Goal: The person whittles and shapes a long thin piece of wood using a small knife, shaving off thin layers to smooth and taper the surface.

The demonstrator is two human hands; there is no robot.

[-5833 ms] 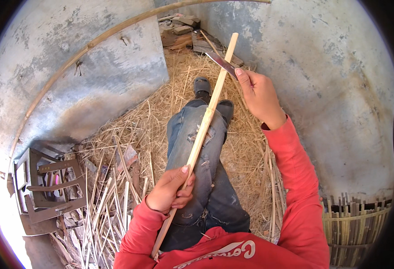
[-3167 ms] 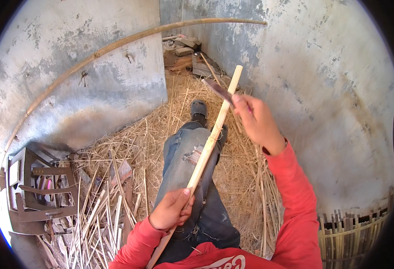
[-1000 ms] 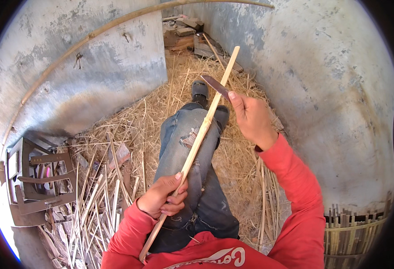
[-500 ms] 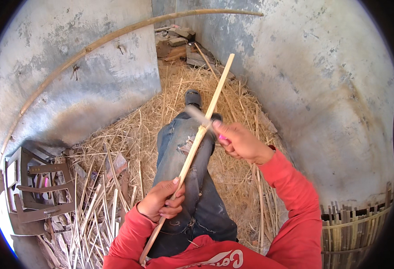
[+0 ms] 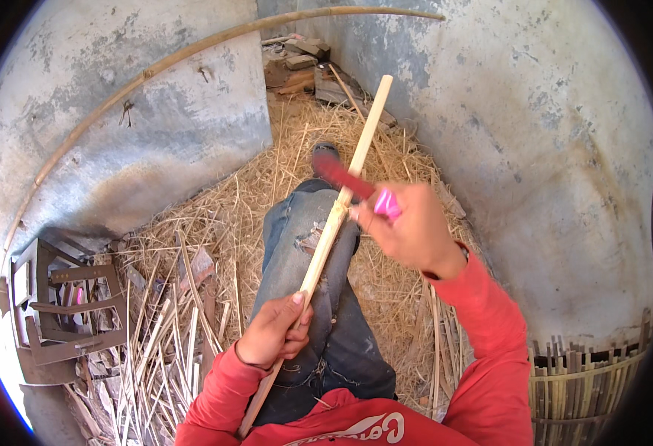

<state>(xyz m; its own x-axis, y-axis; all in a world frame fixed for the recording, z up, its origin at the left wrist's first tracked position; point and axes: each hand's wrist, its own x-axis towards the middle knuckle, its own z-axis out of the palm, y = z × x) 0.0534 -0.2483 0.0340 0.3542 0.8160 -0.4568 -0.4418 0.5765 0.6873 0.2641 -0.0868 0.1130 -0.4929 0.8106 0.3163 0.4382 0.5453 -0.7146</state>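
Shaving step, apparently: left hand [image 5: 276,329] wrapped round pale strip [image 5: 325,249], right hand [image 5: 413,227] gripping knife [image 5: 361,186] (blade [image 5: 334,170] blurred) across it, next stroke likely wanting the strip held steady

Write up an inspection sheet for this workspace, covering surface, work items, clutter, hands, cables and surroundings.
Surface: straw-like shavings around the legs.
Work items: pale strip slanting over one leg; knife crossing it, blurred; contact unclear.
Clutter: loose strips at lower left, beside a dark frame-like object; blocks in the far corner.
Hands: left hand grips the pale strip's lower part; right hand grips the knife.
Cables: nothing seen.
Surroundings: blotched walls, curved pole, slatted structure at lower right.
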